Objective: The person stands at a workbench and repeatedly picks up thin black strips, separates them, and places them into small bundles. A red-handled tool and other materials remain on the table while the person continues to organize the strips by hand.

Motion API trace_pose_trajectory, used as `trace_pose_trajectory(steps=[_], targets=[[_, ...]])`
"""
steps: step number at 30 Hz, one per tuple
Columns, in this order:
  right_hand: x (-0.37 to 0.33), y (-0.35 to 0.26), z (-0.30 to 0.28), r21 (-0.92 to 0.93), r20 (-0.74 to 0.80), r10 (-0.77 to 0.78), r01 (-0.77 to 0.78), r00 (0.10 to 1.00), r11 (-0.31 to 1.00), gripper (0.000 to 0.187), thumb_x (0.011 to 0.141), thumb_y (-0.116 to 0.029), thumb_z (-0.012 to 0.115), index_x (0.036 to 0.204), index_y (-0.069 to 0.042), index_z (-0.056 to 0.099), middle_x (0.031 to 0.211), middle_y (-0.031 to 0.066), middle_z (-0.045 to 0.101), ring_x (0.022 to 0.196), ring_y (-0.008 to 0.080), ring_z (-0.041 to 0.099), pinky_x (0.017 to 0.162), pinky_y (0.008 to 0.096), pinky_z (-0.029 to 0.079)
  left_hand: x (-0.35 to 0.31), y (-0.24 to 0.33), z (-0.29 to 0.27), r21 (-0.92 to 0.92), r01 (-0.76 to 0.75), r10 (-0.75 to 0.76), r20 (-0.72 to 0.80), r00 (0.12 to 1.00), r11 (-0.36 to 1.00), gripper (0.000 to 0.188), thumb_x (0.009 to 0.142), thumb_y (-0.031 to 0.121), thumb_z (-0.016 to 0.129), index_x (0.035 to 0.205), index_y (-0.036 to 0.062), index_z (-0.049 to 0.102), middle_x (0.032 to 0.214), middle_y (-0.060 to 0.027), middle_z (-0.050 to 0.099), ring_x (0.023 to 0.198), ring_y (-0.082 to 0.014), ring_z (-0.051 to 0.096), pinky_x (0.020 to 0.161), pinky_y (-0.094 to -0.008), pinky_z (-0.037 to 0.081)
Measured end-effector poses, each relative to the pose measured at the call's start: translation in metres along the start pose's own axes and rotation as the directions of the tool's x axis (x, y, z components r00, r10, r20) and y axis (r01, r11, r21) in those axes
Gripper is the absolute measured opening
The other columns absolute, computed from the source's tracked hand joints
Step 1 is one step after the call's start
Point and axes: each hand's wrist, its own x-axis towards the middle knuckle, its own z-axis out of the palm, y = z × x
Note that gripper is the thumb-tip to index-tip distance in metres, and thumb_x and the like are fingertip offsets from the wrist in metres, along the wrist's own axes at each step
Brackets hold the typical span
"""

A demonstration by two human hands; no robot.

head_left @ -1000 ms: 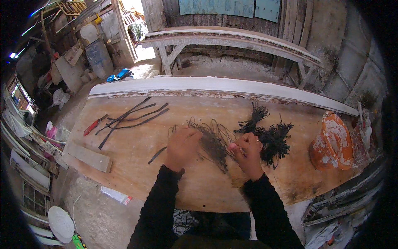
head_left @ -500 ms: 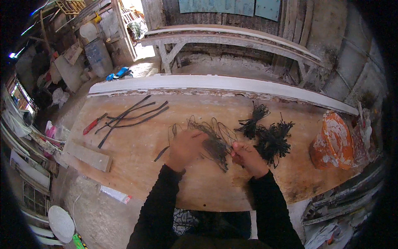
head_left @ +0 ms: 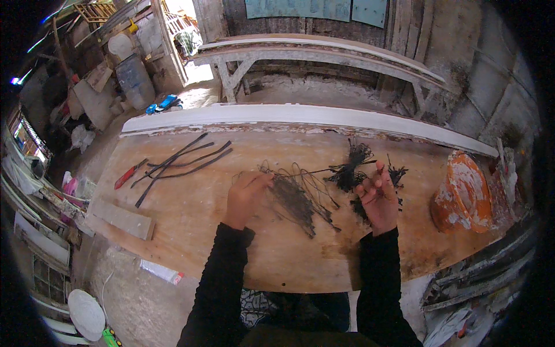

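Observation:
A loose bundle of thin black cords [head_left: 293, 199], with looped and trailing ends, is at the middle of the wooden tabletop. My left hand [head_left: 245, 198] is closed at the bundle's upper left edge, its fingertips on the cords. Palm up and fingers curled, my right hand [head_left: 378, 199] is off to the right. A thin dark strand runs from near the bundle toward its fingertips. Beside it lies a tied clump of black cords [head_left: 351, 168]. A second black clump [head_left: 396, 175] is partly hidden behind the right hand.
Black strips [head_left: 185, 161] and a red-handled knife [head_left: 128, 175] lie on the table [head_left: 231, 263] to the left, above a flat board piece [head_left: 122, 218]. An orange, white-smeared bucket [head_left: 461, 194] stands at the right. A long white plank [head_left: 300, 114] borders the far edge.
My right hand has moved right and slightly up from the bundle, turning palm up. My left hand has shifted a little left. Several cord ends now trail at the bundle's right side.

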Motion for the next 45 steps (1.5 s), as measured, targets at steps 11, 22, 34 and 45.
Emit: trace_pose_trajectory(steps=[11, 22, 34, 45], targets=[[0.003, 0.009, -0.005, 0.069, 0.026, -0.127, 0.125, 0.992, 0.99, 0.026, 0.085, -0.02, 0.053, 0.108, -0.011, 0.047, 0.085, -0.0005, 0.06, 0.07, 0.0123, 0.056, 0.073, 0.0286, 0.046, -0.025, -0.012, 0.036, -0.46, 0.559, -0.505, 0.248, 0.827, 0.69, 0.014, 0.078, 0.006, 0.06, 0.092, 0.0015, 0.061, 0.082, -0.0049, 0.061, 0.075, -0.0137, 0.056, 0.07, -0.0258, 0.045], [-0.014, 0.062, 0.022, -0.422, -0.187, 0.349, -0.396, 0.918, 0.815, 0.008, 0.079, -0.008, 0.059, 0.085, -0.009, 0.054, 0.077, -0.0019, 0.056, 0.071, 0.006, 0.051, 0.066, 0.0202, 0.04, -0.031, 0.042, 0.057, -0.64, 0.766, -0.562, 0.613, 0.555, 0.059, 0.015, 0.084, 0.018, 0.056, 0.087, 0.0044, 0.059, 0.081, -0.0005, 0.058, 0.074, -0.0086, 0.053, 0.068, -0.0251, 0.044], [-0.014, 0.067, 0.024, -0.63, -0.117, 0.222, -0.246, 0.968, 0.737, 0.007, 0.077, -0.005, 0.062, 0.082, -0.001, 0.058, 0.077, 0.0038, 0.061, 0.07, 0.0087, 0.057, 0.067, 0.0211, 0.045, -0.028, 0.041, 0.054, -0.604, 0.797, -0.513, 0.677, 0.528, 0.024, 0.016, 0.084, 0.017, 0.056, 0.089, 0.0021, 0.059, 0.078, -0.0002, 0.057, 0.073, -0.0082, 0.053, 0.064, -0.0248, 0.048], [-0.013, 0.077, 0.012, -0.742, -0.086, 0.149, -0.163, 0.985, 0.65, 0.011, 0.074, -0.008, 0.066, 0.078, -0.003, 0.057, 0.071, -0.001, 0.058, 0.062, 0.0041, 0.05, 0.057, 0.0183, 0.04, -0.025, 0.039, 0.047, -0.533, 0.84, -0.461, 0.723, 0.515, 0.102, 0.022, 0.083, 0.02, 0.057, 0.092, 0.0, 0.06, 0.084, -0.003, 0.06, 0.075, -0.0087, 0.054, 0.064, -0.0254, 0.05]])
